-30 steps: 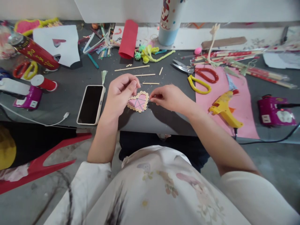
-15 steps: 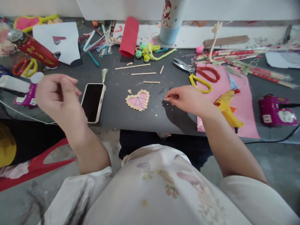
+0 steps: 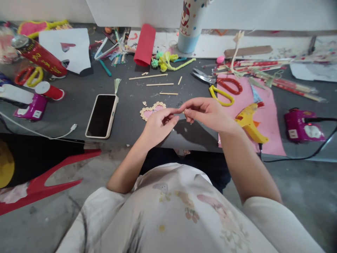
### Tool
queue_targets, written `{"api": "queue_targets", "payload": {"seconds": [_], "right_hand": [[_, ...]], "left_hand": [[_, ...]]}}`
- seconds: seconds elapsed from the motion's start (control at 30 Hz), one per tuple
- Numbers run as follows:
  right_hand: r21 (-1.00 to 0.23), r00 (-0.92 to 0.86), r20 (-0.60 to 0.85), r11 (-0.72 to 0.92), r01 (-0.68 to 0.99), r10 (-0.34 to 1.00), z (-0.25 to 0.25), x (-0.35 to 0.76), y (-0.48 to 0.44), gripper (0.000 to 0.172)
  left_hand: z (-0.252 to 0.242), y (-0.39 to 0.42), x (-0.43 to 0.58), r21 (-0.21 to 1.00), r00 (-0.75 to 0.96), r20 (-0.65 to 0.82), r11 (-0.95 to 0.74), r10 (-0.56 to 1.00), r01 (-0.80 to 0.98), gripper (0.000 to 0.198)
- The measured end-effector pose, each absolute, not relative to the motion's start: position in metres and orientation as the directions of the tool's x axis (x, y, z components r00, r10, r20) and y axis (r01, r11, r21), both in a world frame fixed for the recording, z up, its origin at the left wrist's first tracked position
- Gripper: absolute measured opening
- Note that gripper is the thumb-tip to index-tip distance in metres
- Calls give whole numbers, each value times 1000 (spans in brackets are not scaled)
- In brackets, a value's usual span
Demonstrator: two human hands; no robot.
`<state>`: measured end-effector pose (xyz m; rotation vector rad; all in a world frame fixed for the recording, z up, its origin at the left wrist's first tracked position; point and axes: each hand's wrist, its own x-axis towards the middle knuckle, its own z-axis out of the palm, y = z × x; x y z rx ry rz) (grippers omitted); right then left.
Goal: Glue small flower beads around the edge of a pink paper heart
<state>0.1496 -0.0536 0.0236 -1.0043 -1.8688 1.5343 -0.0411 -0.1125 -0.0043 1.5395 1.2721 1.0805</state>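
The left hand [image 3: 160,126] had moved in from above the phone [image 3: 102,116] to the middle of the desk [image 3: 126,112], where its forefinger reached the right hand [image 3: 204,112]; the right hand had stayed in nearly the same place. The bead-edged pink heart [image 3: 147,113] lay flat on the desk, just beyond the left hand, which hid its right and near parts from view. From the meeting fingertips the heart lay to the left, so the left hand was nearer and the right stood off to its far side. With its point covered, the heart's long axis could not be told. The left grip stood apart, thumb clear of forefinger; the right grip's thumb and fingertips were drawn close, and whether they pinched anything small could not be told. Thin sticks [image 3: 160,84] lay past the hands, with scissors [image 3: 207,78] and a yellow glue gun [image 3: 247,119] to the right. Yellow Chinese characters ran down the red can [image 3: 42,58], the first seeming to read 加, the others unclear. The tumbler [image 3: 189,38] carried a cartoon and red script too small to read.
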Motion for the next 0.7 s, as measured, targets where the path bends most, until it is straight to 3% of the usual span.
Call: {"api": "queue_targets", "payload": {"seconds": [0.43, 0.57, 0.7], "right_hand": [[-997, -567, -21, 23, 70, 824, 15, 161, -64, 29], [-954, -462, 5, 143, 264, 887, 12, 177, -58, 24], [-730, -358, 50, 279, 624, 932, 15, 200, -48, 20]], "left_hand": [[-7, -103, -24, 958, 85, 163, -179, 983, 225, 34], [-7, -99, -26, 960, 49, 163, -170, 985, 223, 34], [-3, -95, -32, 972, -35, 151, -143, 988, 185, 36]]}}
